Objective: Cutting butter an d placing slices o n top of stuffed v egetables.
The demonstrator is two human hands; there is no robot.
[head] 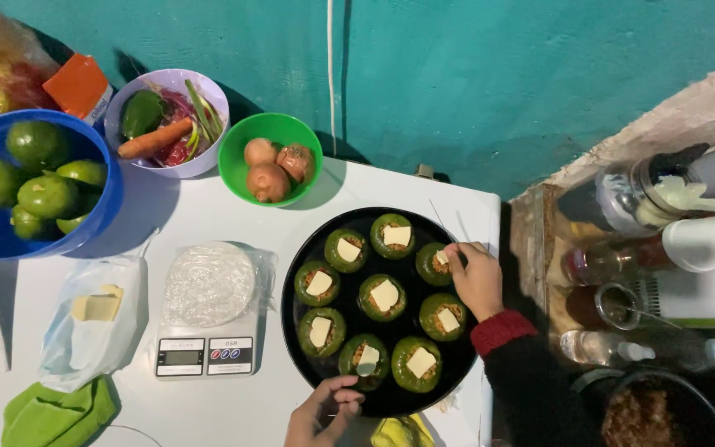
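A round black pan (291,319) sits on the white table and holds several green stuffed peppers, each topped with a pale cheese slice. My right hand (477,280), in a dark sleeve with a red cuff, reaches over the pan's right side. Its fingertips pinch a small cheese piece (441,257) on the upper right pepper (429,266). My left hand (324,411) comes in from the bottom edge, fingers curled on the pan's near rim beside the front pepper (364,359).
Left of the pan is a kitchen scale (206,356) with a wrapped disc on it, a plastic bag of cheese (97,308) and a green cloth (55,414). Bowls of limes (35,178), vegetables (167,120) and onions (271,161) stand behind. Bottles (647,194) crowd a shelf at right.
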